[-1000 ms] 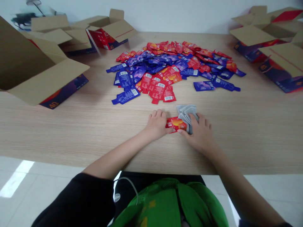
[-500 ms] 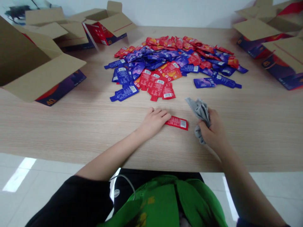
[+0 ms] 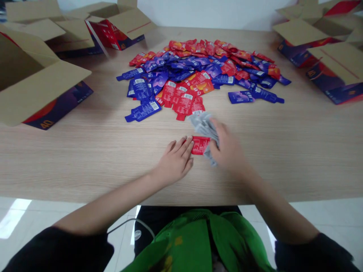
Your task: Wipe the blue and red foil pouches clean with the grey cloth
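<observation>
A red pouch (image 3: 200, 145) with white print lies flat on the wooden table, its right part covered by a cloth. My left hand (image 3: 175, 158) is stretched out flat, fingertips pressing on the pouch's left end. Bunched in my right hand (image 3: 228, 149) is the grey cloth (image 3: 204, 126), which touches the pouch's right end. My right hand is slightly blurred. Just beyond my hands, several red pouches (image 3: 185, 102) lie overlapping at the front of a large heap of blue pouches (image 3: 181, 70) and red ones.
Open cardboard boxes (image 3: 59, 104) stand on the left side of the table (image 3: 99, 166). More open boxes (image 3: 334, 81) are at the right. A white wall (image 3: 210, 15) rises behind the table.
My right hand has brought the grey cloth leftward onto the pouch's right end. My left hand has flattened, its fingers now stretched out over the pouch's left end. The view has shifted slightly.
</observation>
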Tool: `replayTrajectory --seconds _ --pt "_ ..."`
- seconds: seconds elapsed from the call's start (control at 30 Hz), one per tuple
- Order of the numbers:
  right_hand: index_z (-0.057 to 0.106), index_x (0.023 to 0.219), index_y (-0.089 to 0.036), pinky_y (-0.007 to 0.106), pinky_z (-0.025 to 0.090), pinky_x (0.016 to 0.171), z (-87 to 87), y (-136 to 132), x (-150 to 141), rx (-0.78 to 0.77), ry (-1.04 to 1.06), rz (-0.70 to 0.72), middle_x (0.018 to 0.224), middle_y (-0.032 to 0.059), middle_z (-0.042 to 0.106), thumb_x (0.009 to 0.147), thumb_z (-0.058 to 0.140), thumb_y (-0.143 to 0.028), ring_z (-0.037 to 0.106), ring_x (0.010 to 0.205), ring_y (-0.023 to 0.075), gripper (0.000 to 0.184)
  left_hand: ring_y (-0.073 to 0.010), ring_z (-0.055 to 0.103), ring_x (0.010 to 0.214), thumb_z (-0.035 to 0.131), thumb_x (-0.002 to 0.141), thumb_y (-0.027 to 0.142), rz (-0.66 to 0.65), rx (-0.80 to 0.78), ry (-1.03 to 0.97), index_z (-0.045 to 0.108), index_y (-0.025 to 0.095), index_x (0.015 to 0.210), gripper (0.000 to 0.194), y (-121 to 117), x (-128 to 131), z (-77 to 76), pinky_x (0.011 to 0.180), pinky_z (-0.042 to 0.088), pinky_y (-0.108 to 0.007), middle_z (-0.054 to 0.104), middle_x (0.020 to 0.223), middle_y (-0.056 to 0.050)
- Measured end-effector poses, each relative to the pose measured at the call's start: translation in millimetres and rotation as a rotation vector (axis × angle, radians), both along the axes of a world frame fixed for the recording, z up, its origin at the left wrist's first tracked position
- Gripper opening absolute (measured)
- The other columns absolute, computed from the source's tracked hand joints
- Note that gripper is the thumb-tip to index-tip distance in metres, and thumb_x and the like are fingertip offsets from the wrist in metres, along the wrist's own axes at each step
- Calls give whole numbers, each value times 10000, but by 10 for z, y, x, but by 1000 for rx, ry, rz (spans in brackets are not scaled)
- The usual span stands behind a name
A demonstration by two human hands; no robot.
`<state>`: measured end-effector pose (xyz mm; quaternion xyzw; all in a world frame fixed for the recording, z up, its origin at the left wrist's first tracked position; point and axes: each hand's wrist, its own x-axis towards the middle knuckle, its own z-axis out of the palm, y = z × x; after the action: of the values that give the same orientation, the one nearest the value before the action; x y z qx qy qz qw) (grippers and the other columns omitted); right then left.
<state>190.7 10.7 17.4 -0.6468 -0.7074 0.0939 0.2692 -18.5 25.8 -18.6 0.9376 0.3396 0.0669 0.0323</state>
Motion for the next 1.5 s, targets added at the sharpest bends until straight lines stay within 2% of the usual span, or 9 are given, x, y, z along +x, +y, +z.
replayTrajectory --seconds 0.2,0.4,0.6,0.73,0.93,1.1,1.27,1.4,1.5 --pt "584 1444 -192 529 379 1042 -207 87 -434 -8 -353 167 1573 176 453 957 468 -215 414 1367 358 501 -340 551 1366 477 1012 401 68 -71 14 616 59 1378 520 -68 50 45 1225 309 -531 651 1392 -200" --pt "591 1426 -121 554 420 1024 -325 -141 97 -24 -382 -56 1545 207 462 899 459 -139 472 1269 375 544 -294 354 1529 401 1046 381 89 -50 32 426 87 1558 591 -62 53 10 1236 309 -508 397 1636 -139" --pt "608 1369 -80 526 462 1054 -374 -124 539 33 -178 -120 1375 237 540 895 406 -118 526 1237 342 516 -292 344 1534 406 1048 381 101 -51 29 418 91 1564 592 -73 60 1 1235 317 -518 375 1642 -133" --pt "577 1420 -165 513 443 1070 -199 -43 153 165 -84 -60 1432 185 508 908 394 -125 499 1266 318 545 -320 368 1519 424 1041 390 112 -71 14 436 95 1555 593 -69 68 14 1230 326 -538 388 1636 -141" --pt "624 1416 -201 507 452 924 -221 -60 -425 -9 -365 111 1451 173 574 921 462 -146 532 1112 332 523 -334 479 1444 502 1010 375 106 -96 42 619 88 1389 490 -57 60 37 1238 307 -555 619 1450 -174" --pt "613 1441 -202 539 471 919 -302 -143 66 -99 -500 -60 1461 202 550 921 456 -140 554 1119 364 547 -303 388 1510 413 1041 360 119 -30 12 455 113 1544 562 -73 63 -33 1210 350 -547 419 1622 -137" --pt "596 1454 -195 528 525 930 -392 -272 602 -93 -444 -163 1429 203 541 892 454 -89 574 1126 342 590 -320 400 1501 418 1029 351 121 -27 27 465 88 1534 571 -74 81 39 1206 350 -556 437 1608 -150" --pt "603 1429 -162 475 522 1011 -491 -395 674 23 -294 -136 1385 195 551 900 396 -61 558 1212 301 576 -378 366 1511 465 1010 392 149 19 -15 448 118 1552 608 -124 78 167 1191 360 -564 371 1644 -169" --pt "608 1431 -202 489 522 994 -523 -406 510 34 -321 -48 1403 186 553 889 413 -73 560 1198 311 590 -334 288 1554 414 1041 410 33 30 -29 352 172 1608 618 -100 122 105 1224 313 -543 292 1687 -121"
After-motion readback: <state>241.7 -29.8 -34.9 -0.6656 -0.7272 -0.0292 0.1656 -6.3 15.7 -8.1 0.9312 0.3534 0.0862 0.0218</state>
